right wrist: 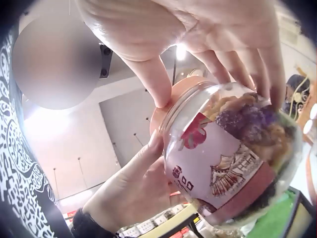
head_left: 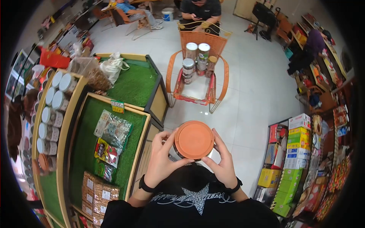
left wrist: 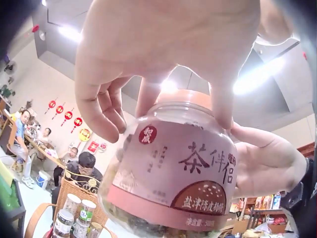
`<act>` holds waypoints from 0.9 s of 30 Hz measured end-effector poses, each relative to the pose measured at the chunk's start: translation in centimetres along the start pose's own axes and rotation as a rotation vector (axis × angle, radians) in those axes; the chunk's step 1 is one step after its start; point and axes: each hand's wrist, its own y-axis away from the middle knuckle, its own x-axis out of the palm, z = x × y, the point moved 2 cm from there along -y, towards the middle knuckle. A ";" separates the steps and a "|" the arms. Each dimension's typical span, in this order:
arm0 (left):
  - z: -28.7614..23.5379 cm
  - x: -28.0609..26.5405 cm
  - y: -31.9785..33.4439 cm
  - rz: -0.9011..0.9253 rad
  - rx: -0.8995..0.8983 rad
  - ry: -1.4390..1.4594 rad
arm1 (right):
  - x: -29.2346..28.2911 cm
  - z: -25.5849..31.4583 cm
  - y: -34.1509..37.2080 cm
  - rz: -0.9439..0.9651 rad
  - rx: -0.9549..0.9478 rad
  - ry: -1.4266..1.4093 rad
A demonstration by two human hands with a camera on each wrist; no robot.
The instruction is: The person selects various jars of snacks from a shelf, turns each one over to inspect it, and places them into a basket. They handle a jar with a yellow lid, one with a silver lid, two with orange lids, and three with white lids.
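Observation:
Between my two hands is a clear plastic jar (left wrist: 171, 168) with an orange-brown lid (head_left: 195, 140). A pink and white paper label wraps it, and purple and brownish dried pieces show through its wall (right wrist: 247, 121). My left hand (head_left: 162, 157) grips the jar from the left, thumb at the lid's near edge. From the right, my right hand (head_left: 222, 163) holds it with thumb and fingers around the upper part. The jar is held in front of my chest, lid towards the head camera. In the right wrist view the jar looks tilted.
Ahead stands a wicker chair (head_left: 224, 78) with several jars (head_left: 188, 66) in a red-edged box on its seat. A green-lined display counter (head_left: 85, 152) with bagged goods and jars is on the left. Stacked boxes (head_left: 292, 174) line the right. A seated person (head_left: 200, 11) is behind the chair.

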 end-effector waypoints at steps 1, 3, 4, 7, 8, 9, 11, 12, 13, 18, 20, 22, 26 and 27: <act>0.0 0.3 -0.6 0.019 0.013 0.001 | -0.3 -0.3 -0.2 -0.022 0.008 -0.004; 0.4 1.3 -2.1 0.196 -0.102 0.011 | -0.9 -0.9 -0.8 -0.055 0.017 0.061; 0.5 1.7 -2.9 0.207 -0.087 0.014 | -1.2 -1.2 -1.3 -0.073 0.020 0.064; 1.2 3.3 -5.9 0.317 -0.139 0.232 | -1.8 -2.0 -3.0 -0.110 0.077 0.064; 1.3 3.7 -6.9 0.343 -0.162 0.323 | -1.9 -2.2 -3.7 -0.128 0.077 0.064; 1.6 3.9 -7.9 0.369 -0.188 0.414 | -2.1 -2.4 -4.5 -0.144 0.076 0.064; 2.7 4.5 -10.3 0.405 -0.144 0.387 | -2.3 -2.9 -6.5 -0.175 0.074 0.088; 3.3 4.5 -11.7 0.437 -0.108 0.351 | -2.3 -3.1 -7.6 -0.198 0.073 0.102; 3.6 4.3 -13.2 0.444 -0.091 0.349 | -2.2 -3.3 -8.9 -0.216 0.067 0.104; 5.7 3.5 -19.9 0.491 -0.010 0.393 | -1.9 -4.2 -15.0 -0.312 0.064 0.093; 6.8 3.4 -22.3 0.567 -0.016 0.444 | -1.7 -4.5 -17.2 -0.339 0.090 0.018; 8.3 4.1 -23.9 0.600 -0.043 0.528 | -1.3 -5.3 -18.9 -0.360 0.146 -0.059; 10.6 5.0 -26.4 0.626 -0.074 0.474 | -0.6 -6.5 -21.0 -0.382 0.281 -0.224; 11.3 5.4 -27.2 0.642 -0.101 0.476 | -0.6 -6.7 -21.9 -0.375 0.288 -0.306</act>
